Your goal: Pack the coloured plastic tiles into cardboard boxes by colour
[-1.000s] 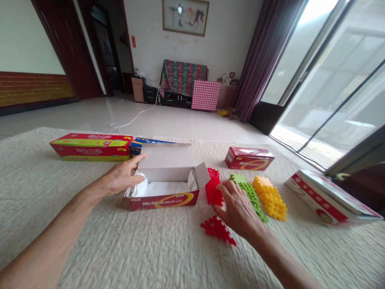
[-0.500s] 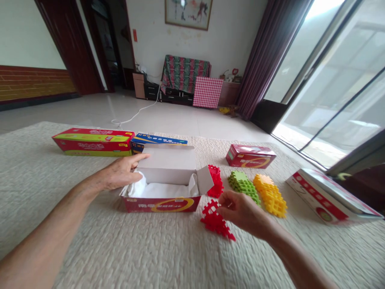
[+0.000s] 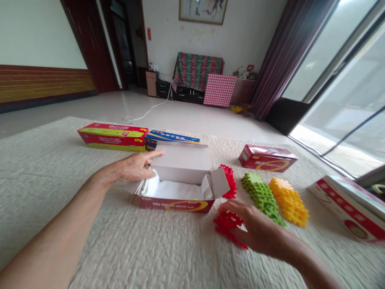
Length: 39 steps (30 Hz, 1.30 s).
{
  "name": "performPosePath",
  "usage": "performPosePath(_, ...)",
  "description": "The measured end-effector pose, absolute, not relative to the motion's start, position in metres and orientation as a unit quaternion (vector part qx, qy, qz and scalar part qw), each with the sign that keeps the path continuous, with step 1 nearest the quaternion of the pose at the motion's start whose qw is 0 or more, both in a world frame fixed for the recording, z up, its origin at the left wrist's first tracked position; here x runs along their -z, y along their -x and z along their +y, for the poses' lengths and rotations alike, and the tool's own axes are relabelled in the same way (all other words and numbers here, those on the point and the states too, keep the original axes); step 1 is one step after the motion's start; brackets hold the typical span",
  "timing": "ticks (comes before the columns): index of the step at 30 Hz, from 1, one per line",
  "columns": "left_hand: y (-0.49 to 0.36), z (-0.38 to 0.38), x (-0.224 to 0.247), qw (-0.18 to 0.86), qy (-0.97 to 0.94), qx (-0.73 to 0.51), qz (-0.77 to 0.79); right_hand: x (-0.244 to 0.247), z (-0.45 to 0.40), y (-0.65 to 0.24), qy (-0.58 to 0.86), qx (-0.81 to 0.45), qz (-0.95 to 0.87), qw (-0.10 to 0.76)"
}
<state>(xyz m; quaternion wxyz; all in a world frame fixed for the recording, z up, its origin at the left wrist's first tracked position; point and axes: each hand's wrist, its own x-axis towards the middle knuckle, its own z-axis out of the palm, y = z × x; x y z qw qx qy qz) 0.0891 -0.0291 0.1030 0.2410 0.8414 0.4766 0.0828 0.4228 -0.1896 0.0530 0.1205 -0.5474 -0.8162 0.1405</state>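
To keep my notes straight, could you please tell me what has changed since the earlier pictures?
The right hand has moved nearer the person, from the far red stack to the near red pieces, seemingly bringing one along; blur hides its grip. The left hand stays at the left end of the open box; the green stack and yellow stack lie unchanged.

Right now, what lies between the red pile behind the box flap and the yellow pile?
In the head view, the green pile lies between the red pile and the yellow pile, with mat showing on either side.
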Motion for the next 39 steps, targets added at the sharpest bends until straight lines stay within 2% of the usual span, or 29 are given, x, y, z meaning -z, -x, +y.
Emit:
performPosePath(6, -0.094, -0.035, -0.105, 0.268, -0.831, -0.115, 0.473, -0.046, -0.194, -0.433, 0.540, -0.103, -0.825, 0.134)
performPosePath(16, -0.096, -0.034, -0.101, 0.222, -0.845, -0.089, 0.479, -0.042, -0.198, -0.435, 0.536, -0.113, -0.829, 0.109)
performPosePath(19, -0.094, -0.033, -0.100, 0.216, -0.852, -0.090, 0.469, -0.041, -0.200, -0.438, 0.538, -0.078, -0.828, 0.139)
performPosePath(24, -0.093, -0.033, -0.100, 0.214, -0.859, -0.095, 0.454, -0.092, -0.204, -0.429, 0.508, -0.069, -0.840, 0.177)
performPosePath(29, -0.093, -0.032, -0.100, 0.207, -0.865, -0.089, 0.449, -0.141, -0.163, -0.362, 0.490, -0.098, -0.837, 0.224)
performPosePath(31, -0.093, -0.031, -0.099, 0.205, -0.867, -0.081, 0.447, -0.139, -0.138, -0.329, 0.479, -0.114, -0.840, 0.228)
performPosePath(34, -0.092, -0.030, -0.098, 0.193, -0.873, -0.075, 0.441, -0.120, -0.107, -0.295, 0.505, -0.122, -0.837, 0.175)
performPosePath(39, -0.091, -0.028, -0.095, 0.182, -0.884, -0.076, 0.424, -0.091, -0.090, -0.281, 0.528, -0.124, -0.829, 0.136)
